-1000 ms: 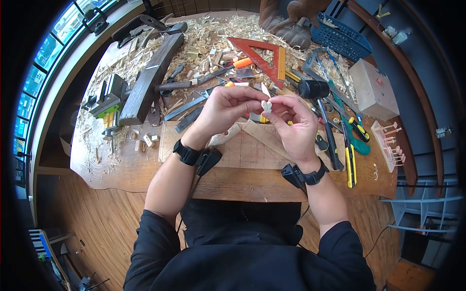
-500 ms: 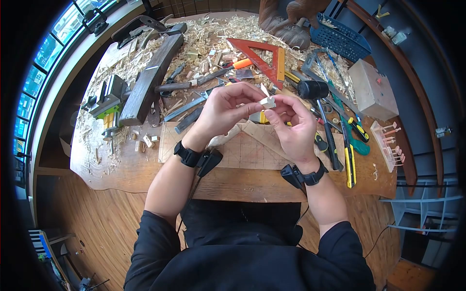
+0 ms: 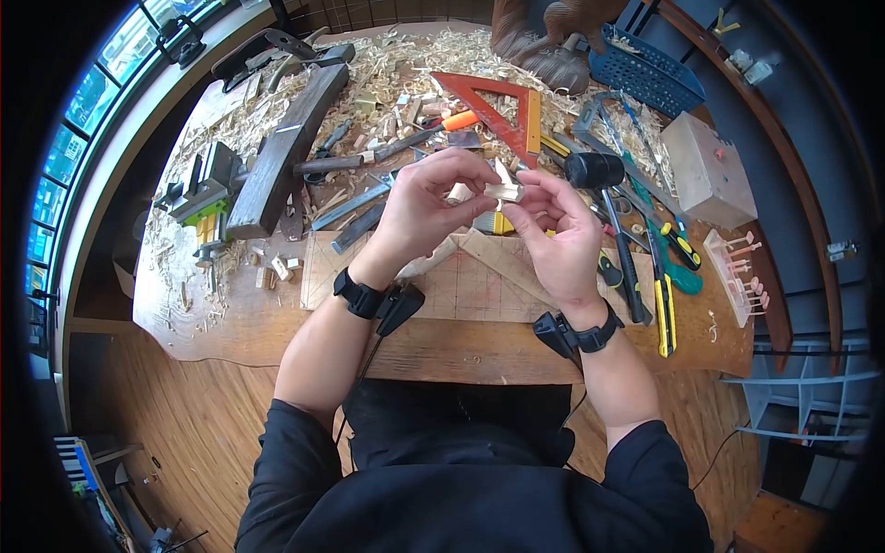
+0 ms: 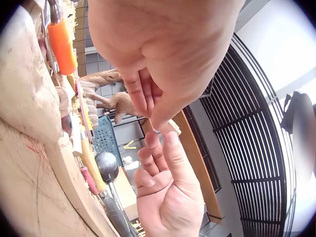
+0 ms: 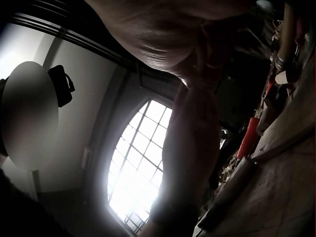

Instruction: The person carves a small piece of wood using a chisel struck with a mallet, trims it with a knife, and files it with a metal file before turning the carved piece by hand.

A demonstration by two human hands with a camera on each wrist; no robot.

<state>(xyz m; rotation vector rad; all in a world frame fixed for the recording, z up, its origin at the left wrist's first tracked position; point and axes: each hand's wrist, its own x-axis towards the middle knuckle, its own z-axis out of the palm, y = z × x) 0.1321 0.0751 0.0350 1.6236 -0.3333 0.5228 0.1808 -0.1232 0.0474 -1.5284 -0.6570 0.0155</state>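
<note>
In the head view a small pale carved piece of wood is held up over the bench, pinched between the thumb and fingers of my left hand. Those fingers cover part of it. My right hand is held close on the other side, thumb and fingers spread about the wood's free end. From the left wrist, an end of the wood shows right by the right thumb tip. The right wrist view is too dark to show the wood.
Below the hands lies a marked board. Around it are a black mallet, a yellow utility knife, a red set square and a heavy dark beam. Shavings cover the back; a blue basket stands there.
The wood piece has turned from its heart-shaped end facing up to lying sideways in the left fingers. The right thumb and fingers have loosened from it and spread.
</note>
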